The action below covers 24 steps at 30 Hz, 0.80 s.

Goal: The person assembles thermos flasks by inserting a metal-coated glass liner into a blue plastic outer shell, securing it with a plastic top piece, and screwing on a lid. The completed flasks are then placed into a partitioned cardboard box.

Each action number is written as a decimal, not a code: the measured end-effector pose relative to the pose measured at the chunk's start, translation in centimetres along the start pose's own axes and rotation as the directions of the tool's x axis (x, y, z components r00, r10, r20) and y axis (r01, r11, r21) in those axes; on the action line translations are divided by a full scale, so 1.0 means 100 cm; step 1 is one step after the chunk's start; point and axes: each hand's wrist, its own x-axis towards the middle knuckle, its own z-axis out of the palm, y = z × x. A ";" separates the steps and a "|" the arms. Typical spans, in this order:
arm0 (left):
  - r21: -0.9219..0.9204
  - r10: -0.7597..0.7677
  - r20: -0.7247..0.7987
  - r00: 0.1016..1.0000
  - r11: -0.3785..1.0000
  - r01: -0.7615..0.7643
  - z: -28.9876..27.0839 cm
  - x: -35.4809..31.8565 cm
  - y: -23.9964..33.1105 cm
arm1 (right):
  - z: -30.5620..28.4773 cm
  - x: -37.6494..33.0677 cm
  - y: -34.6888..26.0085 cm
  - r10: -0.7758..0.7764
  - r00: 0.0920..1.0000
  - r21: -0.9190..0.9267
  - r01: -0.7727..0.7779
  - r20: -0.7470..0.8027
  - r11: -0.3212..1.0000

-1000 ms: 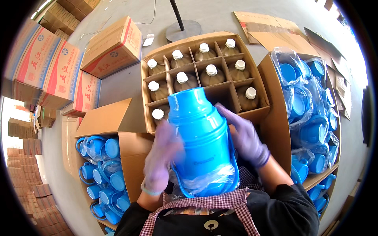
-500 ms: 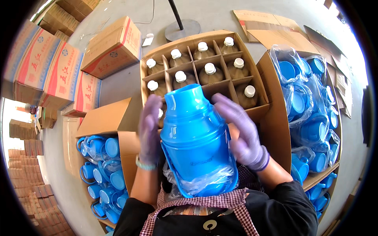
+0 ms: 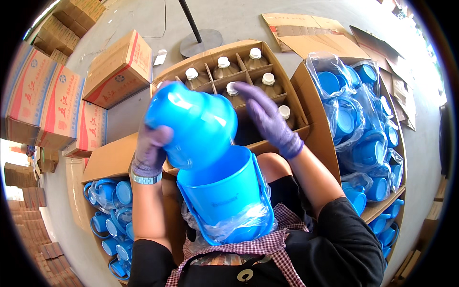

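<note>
My left hand (image 3: 152, 148), in a purple glove, grips a glossy blue vacuum flask upper shell (image 3: 196, 122), blurred by motion and tilted. Just below it, a blue flask body (image 3: 217, 189) with a carrying handle stands in my lap, its wide mouth facing up. Clear plastic film (image 3: 239, 222) is bunched around the lower part of that body. My right hand (image 3: 271, 122), gloved too, is apart from both parts, fingers stretched out above the divided carton (image 3: 299, 93). Capped bottles (image 3: 270, 88), brownish with white tops, stand in its compartments.
To the right, an open carton (image 3: 313, 126) holds several blue flask parts in plastic bags. Another box of blue parts (image 3: 119, 217) sits at the left. Sealed cartons (image 3: 119, 69) are stacked at the far left. A black pole on a round base (image 3: 201, 43) and flattened cardboard (image 3: 306, 26) lie beyond.
The upper shell has come off the flask body and moved up and left in my left hand. My right hand has drawn away from the flask. The view has shifted slightly.
</note>
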 end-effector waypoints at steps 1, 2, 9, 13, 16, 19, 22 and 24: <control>-0.319 -0.076 -0.095 0.993 0.947 0.042 -0.016 -0.008 -0.019 | -0.015 -0.002 0.012 0.093 0.984 -0.239 -0.128 -0.153 0.963; -0.560 -0.026 -0.058 0.998 0.828 -0.011 -0.033 -0.006 -0.028 | -0.034 -0.014 0.038 0.203 0.924 -0.493 -0.348 -0.323 0.798; -0.367 0.024 -0.506 0.862 0.899 -0.240 -0.046 -0.038 -0.098 | -0.085 -0.067 0.111 0.510 0.807 -0.793 -0.507 -0.297 0.339; -0.640 -0.049 -0.346 0.937 0.743 -0.198 -0.066 -0.040 -0.094 | -0.096 -0.032 0.023 0.310 0.927 -0.768 -0.354 -0.211 0.533; -0.751 -0.068 -0.257 0.964 0.641 -0.155 -0.079 -0.023 -0.075 | -0.110 0.026 -0.077 0.075 0.970 -0.729 -0.225 -0.233 0.646; -0.795 0.105 0.001 0.994 0.603 -0.063 -0.027 0.011 -0.042 | -0.136 0.091 -0.152 -0.128 0.988 -0.496 0.069 -0.086 0.866; -0.785 0.303 0.200 0.932 0.619 -0.032 0.006 0.043 -0.019 | -0.116 0.161 -0.212 -0.211 0.974 -0.058 0.207 -0.083 0.977; -0.779 0.397 0.327 0.858 0.627 0.007 0.021 0.061 -0.011 | -0.132 0.208 -0.239 -0.204 0.971 0.157 0.184 0.126 0.970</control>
